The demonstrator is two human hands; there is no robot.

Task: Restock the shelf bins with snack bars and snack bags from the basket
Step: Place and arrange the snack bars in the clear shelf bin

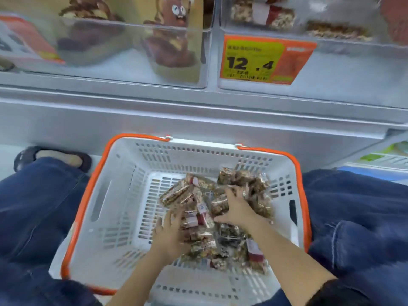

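Basket [114,195]: white plastic with orange rim, it sat on the floor between my knees, below the shelf.
Snack bars [198,219]: a loose heap of clear-wrapped bars lay in the right half of the basket.
Left hand [169,236]: my fingers were spread and pressed flat against the near-left side of the heap; nothing was gripped.
Right hand [235,205]: my fingers were curled down over the top of the heap; whether they had closed on a bar, I could not tell.
Handling: I judged the bars light and fairly stiff, with slick, crinkly wrappers; best scooped several at once between both palms, held along the long sides.
Target bin [331,69]: clear, above right, with a price tag [265,59], already holding similar bars.
Obscured: my fingertips were buried in wrappers; motion blur hid the labels; the bin tops were cut off.
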